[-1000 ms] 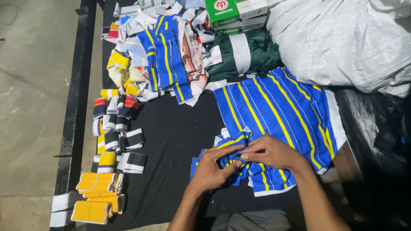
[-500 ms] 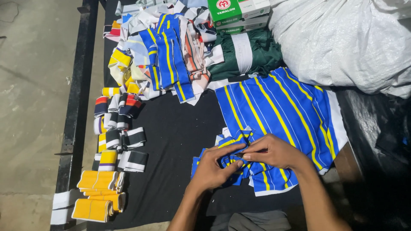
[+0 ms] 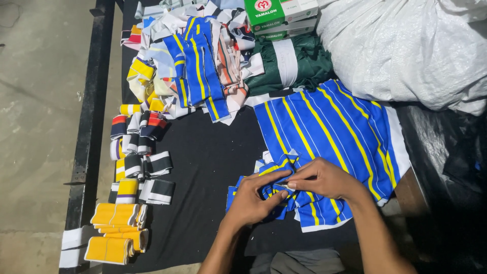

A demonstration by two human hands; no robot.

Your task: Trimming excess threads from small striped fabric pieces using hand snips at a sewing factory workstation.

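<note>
My left hand point(image 3: 253, 200) and my right hand point(image 3: 322, 178) meet over a small bundle of blue fabric strips with yellow stripes point(image 3: 274, 172) on the black table point(image 3: 208, 162). Both hands pinch the strips, fingertips touching at the middle. The bundle lies on the near left corner of a larger blue cloth with yellow and white stripes point(image 3: 329, 132), spread flat. A few strip ends stick up above my fingers.
Folded bands in yellow, black-and-white and mixed colours point(image 3: 134, 172) lie in rows at the left. A heap of mixed striped strips point(image 3: 195, 61) sits at the back. Green fabric point(image 3: 294, 63), green-and-white boxes point(image 3: 276, 18) and a white sack point(image 3: 406, 45) are at the far right.
My hands stay on the strip bundle, with only small finger shifts. The view has drifted slightly.
</note>
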